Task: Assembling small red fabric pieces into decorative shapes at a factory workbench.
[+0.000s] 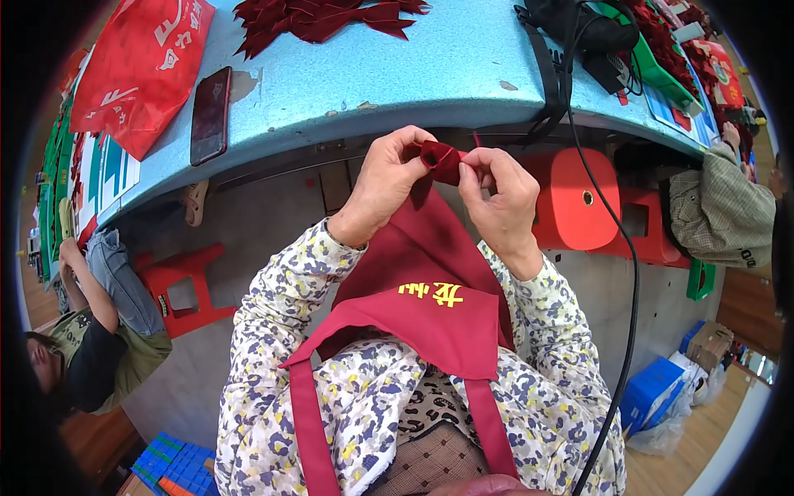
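A dark red ribbon bow (pixel 442 162) is held up between my two hands, just off the near edge of the table (pixel 397 83). My left hand (pixel 389 178) is closed, pinching the bow's left loop and folds. From the other side, my right hand (pixel 500 194) grips its right edge between thumb and fingertips. One ribbon tail hangs below the left fingers, over my dark red apron (pixel 422 306). Toward the far side of the light blue tabletop lies a pile of dark red ribbon bows (pixel 327 21).
A phone (pixel 211 116) and a red bag (pixel 145 70) lie on the table's left. A black cable (pixel 616 215) runs down on my right from black gear (pixel 571 29) beside a green basket (pixel 662 74). Red stools (pixel 579 198) stand beneath. People sit at both sides.
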`<state>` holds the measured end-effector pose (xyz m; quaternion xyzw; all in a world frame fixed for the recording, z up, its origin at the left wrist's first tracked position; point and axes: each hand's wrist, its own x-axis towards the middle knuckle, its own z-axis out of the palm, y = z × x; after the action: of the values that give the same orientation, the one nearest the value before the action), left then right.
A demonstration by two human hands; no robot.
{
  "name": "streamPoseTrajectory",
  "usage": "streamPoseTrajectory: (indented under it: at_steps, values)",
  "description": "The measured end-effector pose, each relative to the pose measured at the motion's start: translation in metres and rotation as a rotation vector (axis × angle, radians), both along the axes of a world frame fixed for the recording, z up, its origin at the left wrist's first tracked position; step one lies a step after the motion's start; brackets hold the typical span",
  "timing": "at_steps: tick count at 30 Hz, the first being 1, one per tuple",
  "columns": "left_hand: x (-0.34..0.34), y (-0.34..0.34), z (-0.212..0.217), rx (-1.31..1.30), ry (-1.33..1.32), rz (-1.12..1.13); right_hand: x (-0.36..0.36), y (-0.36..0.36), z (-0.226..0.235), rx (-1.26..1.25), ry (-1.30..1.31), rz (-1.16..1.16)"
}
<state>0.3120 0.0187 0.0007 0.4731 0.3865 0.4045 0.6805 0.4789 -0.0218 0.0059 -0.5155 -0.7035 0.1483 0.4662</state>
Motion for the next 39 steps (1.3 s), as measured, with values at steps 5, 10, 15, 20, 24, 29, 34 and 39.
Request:
streamPoseTrajectory:
  at_steps: [5, 10, 15, 20, 24, 29, 34, 39]
  values:
    - [0.008, -0.005, -0.007, -0.039, -0.189, 0.096, -0.008, 0.003, -0.008, -0.451, 0.913, 0.066]
    - [-0.004, -0.003, -0.013, -0.327, -0.311, 0.069, 0.012, -0.002, -0.015, -0.316, 0.655, 0.100]
    - [0.000, -0.005, -0.014, -0.478, -0.408, 0.035, 0.014, -0.004, -0.011, -0.010, 0.214, 0.090]
    - [0.004, -0.008, -0.017, -0.530, -0.441, 0.032, 0.010, 0.000, -0.013, 0.084, 0.121, 0.092]
    - [0.004, -0.010, -0.017, -0.531, -0.433, 0.032, 0.006, -0.003, -0.009, -0.048, 0.164, 0.074]
    - [0.008, -0.015, -0.018, -0.486, -0.409, 0.134, -0.003, -0.001, -0.010, -0.067, 0.182, 0.015]
    - [0.009, -0.019, -0.022, -0.327, -0.463, 0.223, -0.015, -0.009, -0.037, -0.574, 1.086, 0.063]
    - [0.008, -0.023, -0.021, -0.319, -0.476, 0.208, -0.018, -0.011, -0.026, -0.137, 0.490, -0.060]
